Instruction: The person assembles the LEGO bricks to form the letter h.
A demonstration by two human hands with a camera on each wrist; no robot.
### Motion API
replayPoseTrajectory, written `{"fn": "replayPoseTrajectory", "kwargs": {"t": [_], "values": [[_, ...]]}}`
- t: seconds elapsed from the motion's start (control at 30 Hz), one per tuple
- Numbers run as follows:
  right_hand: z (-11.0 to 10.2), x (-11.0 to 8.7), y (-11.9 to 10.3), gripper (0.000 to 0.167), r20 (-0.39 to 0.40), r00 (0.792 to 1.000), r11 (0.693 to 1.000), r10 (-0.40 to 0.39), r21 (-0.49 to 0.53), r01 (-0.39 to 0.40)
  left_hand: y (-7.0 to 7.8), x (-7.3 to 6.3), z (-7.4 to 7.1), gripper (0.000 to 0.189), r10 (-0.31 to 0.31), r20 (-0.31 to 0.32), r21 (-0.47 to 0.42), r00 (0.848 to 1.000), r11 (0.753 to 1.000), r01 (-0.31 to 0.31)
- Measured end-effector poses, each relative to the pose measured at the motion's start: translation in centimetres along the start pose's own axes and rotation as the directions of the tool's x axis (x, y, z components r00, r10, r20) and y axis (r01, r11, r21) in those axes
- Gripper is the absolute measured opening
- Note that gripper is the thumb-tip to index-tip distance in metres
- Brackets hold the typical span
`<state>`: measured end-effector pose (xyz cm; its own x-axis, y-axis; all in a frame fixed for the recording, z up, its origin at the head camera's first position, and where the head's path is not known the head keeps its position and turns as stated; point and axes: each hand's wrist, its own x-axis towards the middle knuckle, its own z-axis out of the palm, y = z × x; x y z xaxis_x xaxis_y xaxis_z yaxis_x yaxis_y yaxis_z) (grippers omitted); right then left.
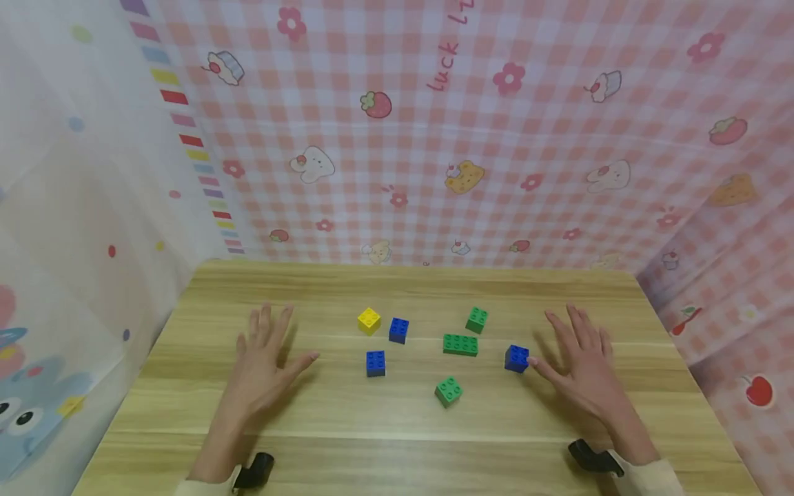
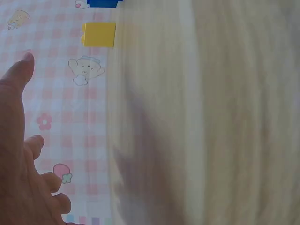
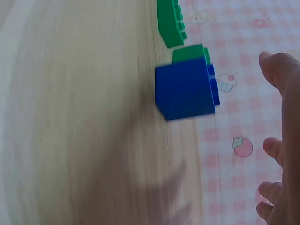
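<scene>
My left hand (image 1: 260, 368) is held over the left of the table with fingers spread, holding nothing. On the right, my right hand (image 1: 586, 372) is spread too, its thumb tip beside a blue building block (image 1: 517, 358) in the head view. That block (image 3: 185, 89) stands apart from the thumb in the right wrist view. Nearest the left hand are a second blue block (image 1: 375, 364) and a yellow block (image 1: 369, 321), with a third blue block (image 1: 399, 331) beside the yellow one. A long green block (image 1: 460, 344) and two smaller green blocks, one behind (image 1: 477, 319) and one in front (image 1: 449, 391), lie mid-table.
The wooden table (image 1: 347, 448) meets a pink checked cloth (image 1: 409, 220) at its back edge. A white patterned cloth (image 1: 93, 207) hangs on the left, and more pink cloth on the right. Black straps (image 1: 592, 456) sit at both wrists.
</scene>
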<state>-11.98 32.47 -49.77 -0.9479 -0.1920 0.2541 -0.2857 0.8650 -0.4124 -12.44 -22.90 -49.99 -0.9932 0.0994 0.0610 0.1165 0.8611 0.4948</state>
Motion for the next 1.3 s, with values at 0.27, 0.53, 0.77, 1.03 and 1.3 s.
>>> {"fn": "replayPoseTrajectory", "kwargs": {"t": [0.27, 0.53, 0.77, 1.03, 1.3], "values": [[1.2, -0.2, -1.8, 0.085, -0.075, 0.997, 0.997, -0.02, 0.073, 0.025, 0.9, 0.0, 1.1, 0.095, 0.011, 0.031, -0.108, 0.999, 0.994, -0.008], [1.1, -0.7, -3.7, 0.089, -0.081, 0.996, 0.98, 0.043, 0.196, -0.027, 2.4, -0.2, 2.3, 0.093, 0.022, 0.064, -0.257, 0.998, 0.966, -0.005], [2.0, -0.8, -5.7, 0.085, -0.124, 0.992, 0.967, -0.002, 0.253, 0.034, 3.7, -0.3, 3.1, 0.093, 0.016, 0.028, -0.382, 0.999, 0.924, -0.004], [3.2, -1.3, -7.4, 0.078, -0.113, 0.993, 0.971, -0.029, 0.232, 0.054, 4.8, -0.8, 4.2, 0.087, -0.009, 0.025, -0.521, 1.0, 0.853, 0.021], [4.2, -1.6, -8.4, 0.073, -0.116, 0.991, 0.923, -0.071, 0.368, 0.11, 5.7, -0.8, 5.0, 0.076, 0.042, -0.038, -0.567, 0.998, 0.822, -0.056]]}}
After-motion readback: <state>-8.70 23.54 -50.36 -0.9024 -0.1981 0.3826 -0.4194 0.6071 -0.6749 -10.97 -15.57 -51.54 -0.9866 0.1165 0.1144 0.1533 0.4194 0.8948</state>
